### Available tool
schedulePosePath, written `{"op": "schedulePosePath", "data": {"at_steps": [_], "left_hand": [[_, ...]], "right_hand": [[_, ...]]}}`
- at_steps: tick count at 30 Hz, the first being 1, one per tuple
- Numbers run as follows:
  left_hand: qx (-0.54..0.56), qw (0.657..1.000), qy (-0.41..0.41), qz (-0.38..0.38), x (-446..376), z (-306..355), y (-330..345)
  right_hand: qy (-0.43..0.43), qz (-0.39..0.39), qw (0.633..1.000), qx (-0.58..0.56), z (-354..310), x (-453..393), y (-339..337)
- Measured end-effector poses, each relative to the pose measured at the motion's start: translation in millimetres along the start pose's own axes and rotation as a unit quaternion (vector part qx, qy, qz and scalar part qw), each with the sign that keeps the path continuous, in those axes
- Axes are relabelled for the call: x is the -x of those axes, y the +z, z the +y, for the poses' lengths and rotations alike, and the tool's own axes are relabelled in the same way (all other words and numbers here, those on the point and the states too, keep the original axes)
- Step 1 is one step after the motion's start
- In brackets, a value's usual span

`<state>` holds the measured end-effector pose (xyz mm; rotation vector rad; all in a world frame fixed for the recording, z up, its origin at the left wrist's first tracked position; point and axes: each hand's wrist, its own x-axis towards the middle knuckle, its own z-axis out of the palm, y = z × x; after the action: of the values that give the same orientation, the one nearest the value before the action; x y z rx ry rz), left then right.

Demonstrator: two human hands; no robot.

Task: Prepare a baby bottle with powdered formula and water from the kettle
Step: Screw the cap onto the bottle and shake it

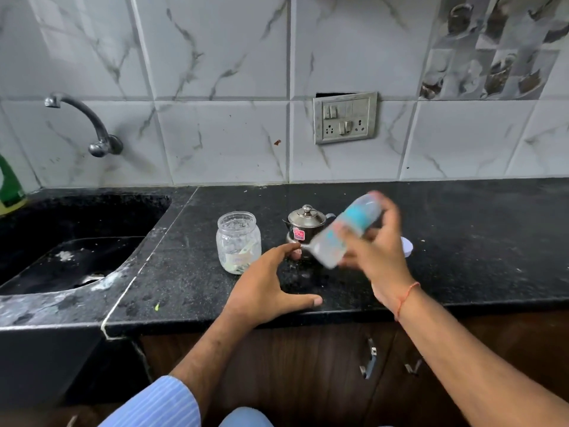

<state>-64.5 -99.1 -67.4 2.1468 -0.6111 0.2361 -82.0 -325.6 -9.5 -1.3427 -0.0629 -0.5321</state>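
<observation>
My right hand point(380, 251) grips a clear baby bottle point(345, 229) with blue markings, held tilted above the black counter point(462, 241) and blurred by motion. My left hand point(268, 282) hovers open over the counter's front, fingers spread, fingertips near the base of a small steel kettle point(304, 226) with a lid and a red sticker. A clear jar point(238, 241) without a lid stands left of the kettle, with a little pale powder and a scoop at its bottom. A white round object point(407, 246) peeks out behind my right hand.
A dark sink point(70, 254) lies to the left under a curved wall tap point(89, 124). A green bottle point(9, 183) stands at the far left edge. A switch and socket plate point(345, 118) sits on the tiled wall. Cabinet doors with handles point(369, 359) are below the counter.
</observation>
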Motion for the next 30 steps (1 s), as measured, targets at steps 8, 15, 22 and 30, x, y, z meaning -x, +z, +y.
{"op": "schedulePosePath", "data": {"at_steps": [8,15,22,30], "left_hand": [[0.005,1.000,0.009,0.002,0.7,2.0,-0.9],[0.005,1.000,0.006,0.002,1.3,4.5,-1.6],[0.008,1.000,0.010,-0.001,1.3,2.4,-2.2],[0.008,1.000,0.008,-0.003,1.4,1.6,-1.4]], "right_hand": [[0.015,0.065,0.995,-0.073,8.5,-2.3,-4.3],[0.017,0.057,0.995,-0.080,3.3,-4.7,2.7],[0.015,0.069,0.994,-0.086,6.7,-4.6,9.1],[0.028,0.103,0.987,-0.121,12.1,-7.5,4.1]]}}
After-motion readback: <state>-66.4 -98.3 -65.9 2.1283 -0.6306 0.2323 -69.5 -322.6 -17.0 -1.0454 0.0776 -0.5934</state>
